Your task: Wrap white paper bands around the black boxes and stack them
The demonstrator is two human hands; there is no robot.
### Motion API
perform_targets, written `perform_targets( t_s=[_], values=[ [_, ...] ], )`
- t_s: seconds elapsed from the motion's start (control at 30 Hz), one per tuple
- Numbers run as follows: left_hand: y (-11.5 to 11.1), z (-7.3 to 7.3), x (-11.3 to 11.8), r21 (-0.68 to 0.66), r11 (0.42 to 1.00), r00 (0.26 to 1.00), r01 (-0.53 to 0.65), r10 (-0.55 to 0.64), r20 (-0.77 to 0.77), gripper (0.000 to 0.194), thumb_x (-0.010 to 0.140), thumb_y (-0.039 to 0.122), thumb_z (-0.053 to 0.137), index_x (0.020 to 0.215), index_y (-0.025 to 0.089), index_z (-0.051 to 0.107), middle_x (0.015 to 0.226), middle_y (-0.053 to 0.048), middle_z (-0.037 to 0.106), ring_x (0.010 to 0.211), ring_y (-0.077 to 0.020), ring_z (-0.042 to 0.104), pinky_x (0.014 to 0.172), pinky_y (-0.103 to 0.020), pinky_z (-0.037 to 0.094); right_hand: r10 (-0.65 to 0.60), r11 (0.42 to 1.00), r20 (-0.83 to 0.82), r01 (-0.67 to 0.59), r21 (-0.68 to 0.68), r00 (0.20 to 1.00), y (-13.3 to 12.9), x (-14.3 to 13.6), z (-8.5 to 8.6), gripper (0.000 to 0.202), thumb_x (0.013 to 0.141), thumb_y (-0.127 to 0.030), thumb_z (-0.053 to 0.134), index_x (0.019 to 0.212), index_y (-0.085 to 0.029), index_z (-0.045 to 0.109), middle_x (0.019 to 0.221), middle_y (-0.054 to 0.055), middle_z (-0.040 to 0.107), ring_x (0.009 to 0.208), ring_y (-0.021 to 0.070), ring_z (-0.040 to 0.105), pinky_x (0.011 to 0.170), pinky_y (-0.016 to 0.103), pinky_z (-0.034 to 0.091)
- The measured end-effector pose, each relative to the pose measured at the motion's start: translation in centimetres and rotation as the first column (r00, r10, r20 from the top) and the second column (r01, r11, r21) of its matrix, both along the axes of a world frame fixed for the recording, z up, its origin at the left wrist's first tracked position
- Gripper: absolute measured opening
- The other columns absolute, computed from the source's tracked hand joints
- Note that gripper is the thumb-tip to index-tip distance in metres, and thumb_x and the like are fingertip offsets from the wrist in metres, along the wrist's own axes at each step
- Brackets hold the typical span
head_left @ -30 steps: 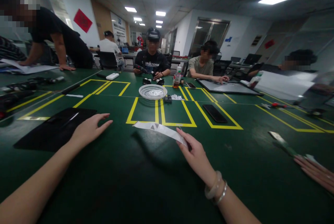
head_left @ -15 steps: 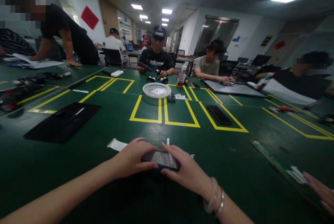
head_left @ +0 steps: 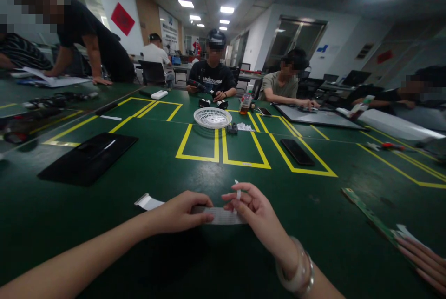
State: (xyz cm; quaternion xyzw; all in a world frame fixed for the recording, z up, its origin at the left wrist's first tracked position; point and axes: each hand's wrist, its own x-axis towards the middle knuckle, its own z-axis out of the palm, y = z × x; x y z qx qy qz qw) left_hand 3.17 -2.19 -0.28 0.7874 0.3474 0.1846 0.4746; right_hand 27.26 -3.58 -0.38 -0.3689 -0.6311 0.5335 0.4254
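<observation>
A flat, pale grey ribbon-like strip (head_left: 223, 215) spans the gap between my two hands, low over the green table (head_left: 163, 173). Its left part is pinched by my left hand (head_left: 190, 210), thumb on top. A white end (head_left: 149, 202) with a connector-like edge sticks out to the left of that hand. My right hand (head_left: 251, 203) has its thumb and fingers closed at the strip's right part. A small narrow white piece (head_left: 238, 190) stands up between the fingers of my right hand. Bracelets circle the right wrist.
A black panel (head_left: 88, 157) lies at left, a white round basket (head_left: 212, 117) ahead and a black phone-like slab (head_left: 297, 151) to its right. Another person's hand (head_left: 423, 259) touches a long green circuit board (head_left: 371, 217) at right. People sit or stand around the table.
My right hand has lifted and turned, its fingers now around the small white piece. More of the pale strip shows between my hands. The other person's hand at right has moved onto the board.
</observation>
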Motion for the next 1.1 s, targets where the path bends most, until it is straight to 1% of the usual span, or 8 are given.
perform_targets(
  t_s=[0.1,0.23,0.47,0.6,0.67,0.77,0.9,1.1],
  values=[
    [0.1,-0.3,0.1,-0.149,0.989,0.997,0.016,-0.004,0.074,0.027,0.095,0.039,0.060,0.100,0.013,0.066,0.084,-0.005,0.062,0.069,-0.0172,0.058,0.058,-0.022,0.044,0.044,0.999,0.078,-0.045,0.012,0.996,-0.4,-0.1,0.7,0.028,0.096,-0.045,0.053,0.108,-0.023,0.066,0.107,0.009,0.074,0.094,0.0220,0.071,0.080,0.039,0.059],
    [0.3,-0.6,0.2,-0.301,0.952,0.988,0.047,-0.001,0.153,0.035,0.094,0.042,0.060,0.110,0.012,0.063,0.096,-0.008,0.064,0.069,-0.0181,0.064,0.058,-0.023,0.050,0.089,0.990,0.187,-0.108,0.092,0.978,-0.6,0.0,1.1,0.032,0.099,-0.035,0.047,0.125,-0.026,0.064,0.116,0.007,0.071,0.103,0.0207,0.068,0.093,0.042,0.054],
    [0.4,-0.9,0.1,-0.355,0.927,0.981,0.119,-0.054,0.188,0.038,0.093,0.043,0.064,0.113,0.011,0.068,0.100,-0.011,0.066,0.064,-0.0146,0.062,0.052,-0.019,0.050,0.082,0.995,0.059,-0.086,0.059,0.995,-1.1,-0.5,-0.4,0.057,0.089,-0.023,0.062,0.142,-0.030,0.041,0.111,0.005,0.066,0.088,0.0171,0.071,0.080,0.035,0.059],
    [0.5,-1.0,0.0,-0.365,0.921,0.983,0.134,-0.076,0.170,0.037,0.094,0.042,0.064,0.117,0.012,0.068,0.098,-0.010,0.067,0.062,-0.0132,0.058,0.047,-0.016,0.046,0.039,0.998,0.078,-0.042,0.042,0.996,-1.1,-0.9,-0.1,0.074,0.086,-0.023,0.068,0.148,-0.028,0.029,0.087,-0.001,0.070,0.098,0.0193,0.070,0.098,0.045,0.051],
    [0.6,-0.8,0.1,-0.376,0.917,0.984,0.132,-0.077,0.159,0.037,0.092,0.041,0.066,0.115,0.011,0.068,0.096,-0.010,0.068,0.059,-0.0122,0.056,0.046,-0.015,0.045,0.033,0.999,0.129,-0.033,-0.008,0.991,-0.9,-1.0,0.4,0.067,0.081,-0.027,0.074,0.140,-0.024,0.044,0.084,0.000,0.073,0.102,0.0216,0.069,0.099,0.045,0.049],
    [0.6,-0.7,0.2,-0.396,0.909,0.986,0.133,-0.080,0.149,0.037,0.091,0.039,0.067,0.115,0.011,0.068,0.096,-0.010,0.069,0.059,-0.0122,0.056,0.046,-0.015,0.045,0.075,0.990,0.161,-0.054,-0.132,0.984,-0.6,-1.1,0.6,0.034,0.077,-0.039,0.077,0.103,-0.018,0.069,0.090,0.006,0.075,0.089,0.0226,0.071,0.080,0.037,0.056],
    [0.5,-0.6,0.2,-0.433,0.889,0.982,0.151,-0.083,0.172,0.038,0.090,0.039,0.069,0.115,0.011,0.068,0.095,-0.010,0.069,0.059,-0.0116,0.056,0.046,-0.014,0.045,0.066,0.996,0.246,-0.047,-0.081,0.967,-0.2,-1.0,0.4,0.028,0.075,-0.044,0.078,0.073,-0.017,0.073,0.085,0.006,0.074,0.081,0.0197,0.068,0.073,0.032,0.052],
    [0.4,-0.6,0.2,-0.461,0.866,0.970,0.192,-0.097,0.222,0.036,0.091,0.039,0.070,0.114,0.011,0.070,0.096,-0.011,0.070,0.059,-0.0109,0.056,0.046,-0.013,0.045,0.118,0.992,0.211,-0.106,-0.067,0.970,0.0,-1.1,-0.2,0.027,0.075,-0.042,0.078,0.071,-0.017,0.073,0.077,0.002,0.070,0.073,0.0149,0.062,0.068,0.027,0.047]
  ],
)
